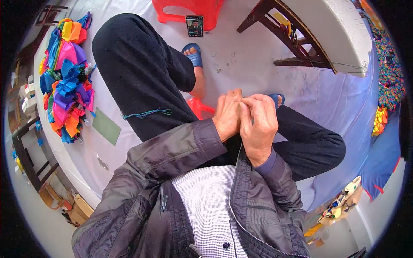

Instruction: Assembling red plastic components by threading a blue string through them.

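Observation:
My left hand and my right hand are pressed together above my lap, fingers curled and pinching something small that I cannot make out between the fingertips. A thin thread seems to run down from my right hand toward my jacket. Several green and blue threads lie across my left thigh in black trousers. My feet wear blue sandals.
A heap of bright cloth scraps lies at the left on the white sheet, with a green card beside it. A red plastic stool and a phone stand ahead. A wooden frame with a white board is at upper right.

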